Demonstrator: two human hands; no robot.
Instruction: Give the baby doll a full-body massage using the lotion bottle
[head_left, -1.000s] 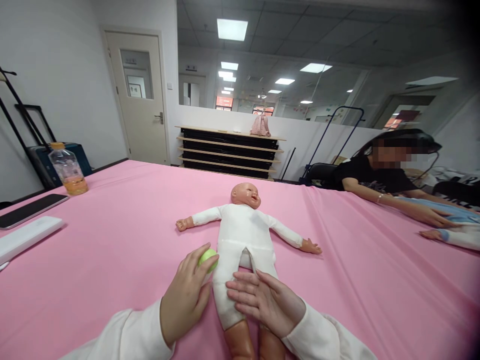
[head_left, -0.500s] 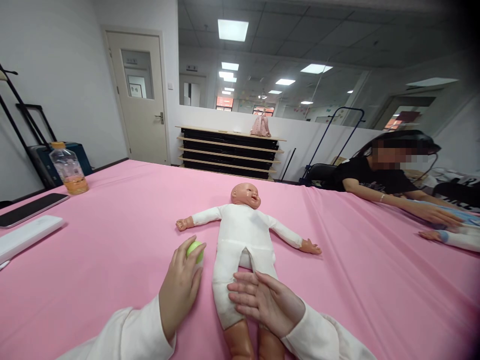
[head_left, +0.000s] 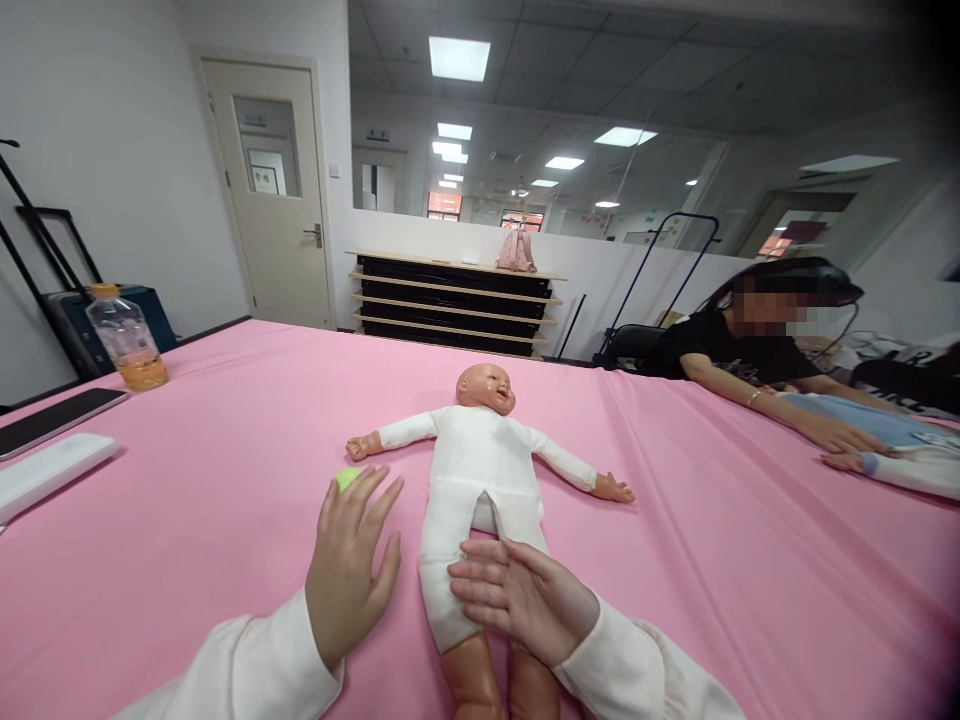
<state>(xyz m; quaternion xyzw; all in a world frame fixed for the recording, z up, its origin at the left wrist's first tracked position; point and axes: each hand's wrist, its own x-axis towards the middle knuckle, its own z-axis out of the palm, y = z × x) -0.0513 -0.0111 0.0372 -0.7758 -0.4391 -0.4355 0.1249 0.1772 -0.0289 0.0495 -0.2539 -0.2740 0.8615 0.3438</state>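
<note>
A baby doll (head_left: 484,455) in a white cloth body lies on its back on the pink-covered table, its arms spread and its head at the far end. Left of the doll, my left hand (head_left: 351,560) is open, fingers spread and thumb apart. Just beyond its fingers shows a lime-green ball (head_left: 347,479), mostly hidden by them; whether they touch it I cannot tell. My right hand (head_left: 525,598) is open with fingers stretched out and the palm partly turned up. It lies over the doll's thighs and holds nothing.
On the left are a drink bottle (head_left: 127,340), a phone (head_left: 60,422) and a white device (head_left: 56,478). To the right, a person in black (head_left: 739,350) reaches over another doll (head_left: 911,475). A low stack of boards (head_left: 454,305) stands behind the pink tablecloth (head_left: 247,400).
My left hand's fingers have spread apart. The green ball has shifted left, from between thumb and fingers to behind the fingers. My right hand stays over the doll's thighs. The view has turned slightly.
</note>
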